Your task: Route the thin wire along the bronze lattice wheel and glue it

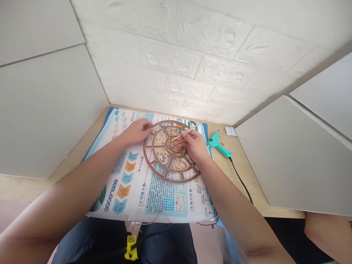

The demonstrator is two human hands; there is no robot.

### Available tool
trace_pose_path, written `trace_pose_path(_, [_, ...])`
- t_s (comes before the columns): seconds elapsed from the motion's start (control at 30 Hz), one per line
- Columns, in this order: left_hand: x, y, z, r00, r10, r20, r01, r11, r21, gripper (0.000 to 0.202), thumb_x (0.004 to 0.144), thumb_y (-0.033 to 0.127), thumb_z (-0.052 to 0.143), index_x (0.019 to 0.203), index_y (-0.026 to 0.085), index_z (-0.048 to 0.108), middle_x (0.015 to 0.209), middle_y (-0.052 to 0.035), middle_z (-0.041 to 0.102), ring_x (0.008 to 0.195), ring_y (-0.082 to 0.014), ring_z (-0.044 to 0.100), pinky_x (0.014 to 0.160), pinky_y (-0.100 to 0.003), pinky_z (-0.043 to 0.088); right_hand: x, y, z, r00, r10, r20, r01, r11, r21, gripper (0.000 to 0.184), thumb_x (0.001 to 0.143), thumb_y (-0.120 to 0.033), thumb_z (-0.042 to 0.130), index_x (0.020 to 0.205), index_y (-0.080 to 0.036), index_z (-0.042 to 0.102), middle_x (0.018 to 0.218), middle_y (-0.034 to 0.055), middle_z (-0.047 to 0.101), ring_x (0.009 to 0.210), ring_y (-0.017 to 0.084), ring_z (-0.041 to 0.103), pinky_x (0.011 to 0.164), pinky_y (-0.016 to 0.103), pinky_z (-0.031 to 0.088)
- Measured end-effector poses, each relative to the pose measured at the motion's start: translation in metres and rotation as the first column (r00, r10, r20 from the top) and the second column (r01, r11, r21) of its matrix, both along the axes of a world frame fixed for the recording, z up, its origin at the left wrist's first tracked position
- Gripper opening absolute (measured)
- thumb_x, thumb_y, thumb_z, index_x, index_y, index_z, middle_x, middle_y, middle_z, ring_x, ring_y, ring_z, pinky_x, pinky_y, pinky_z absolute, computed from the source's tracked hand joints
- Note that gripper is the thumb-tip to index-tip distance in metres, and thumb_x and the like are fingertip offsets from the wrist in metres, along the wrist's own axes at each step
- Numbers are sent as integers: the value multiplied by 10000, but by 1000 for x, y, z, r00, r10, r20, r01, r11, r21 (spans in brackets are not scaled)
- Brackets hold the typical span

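A round openwork wheel of brown laser-cut wood [162,156] lies flat on a printed blue-and-white paper sheet [129,190], with scrolled panels set between its spokes. My left hand [137,132] rests at the wheel's upper left, its fingertips on the outer rim. My right hand [193,143] sits over the wheel's right side, pinching a thin wooden stick [187,132]. The stick's tip points down at the wheel's central ring. The hand hides part of the wheel's right side.
A teal hot glue gun [217,143] lies on the wooden desk [242,172] to the right of the sheet, its black cord [242,182] trailing toward me. A small white packet [231,131] sits behind it. White brick-textured panelling [165,55] and grey boards surround the desk. Another person's bare arm [321,231] shows at lower right.
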State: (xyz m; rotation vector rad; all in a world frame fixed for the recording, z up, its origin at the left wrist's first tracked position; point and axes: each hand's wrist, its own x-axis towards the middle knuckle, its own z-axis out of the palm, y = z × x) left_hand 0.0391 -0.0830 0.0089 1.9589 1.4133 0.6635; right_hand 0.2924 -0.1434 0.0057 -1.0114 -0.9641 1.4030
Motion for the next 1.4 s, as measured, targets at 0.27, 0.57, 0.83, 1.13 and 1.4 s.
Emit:
trace_pose_path(0.27, [16,-18,13,677,126,725,323,834,-446,751,788,285,790,1482,256,506,1234,-110,700,954,-264,728,677,-327,594,0,-2,9,995,-77,-67,85,988,126,459,647,-504,959,838,-218,655,667,-20,753,607,162,761,516,197,602])
trace_pose_path(0.57, [0,-4,11,576,294,763,304,789,-534,536,808,166,738,1340,198,682,881,-71,750,638,-171,689,527,-239,529,-4,-13,10,996,0,93,-18,981,193,312,776,-457,888,830,-225,686,714,-8,756,654,165,750,594,265,632])
trace_pose_path(0.83, [-12,3,16,509,458,729,397,627,-671,504,946,509,533,1196,121,737,866,-130,764,776,-291,739,702,-399,623,-10,-19,13,979,49,200,-104,956,275,253,824,-454,849,871,-231,739,743,11,754,681,188,748,586,313,635])
trace_pose_path(1.13, [-16,14,3,599,390,699,251,737,-627,486,860,517,608,1078,124,792,1053,-165,790,1013,-376,746,903,-525,617,-6,-19,13,962,42,271,-132,937,324,78,799,-300,862,845,-272,805,815,20,760,765,205,766,604,329,643])
trace_pose_path(1.4, [-14,13,4,521,418,744,387,662,-642,327,867,394,696,1073,158,789,1075,-136,791,895,-282,754,866,-441,629,-23,-78,94,813,227,537,-516,709,481,203,924,-172,708,1015,-320,812,805,11,788,737,178,746,656,324,634])
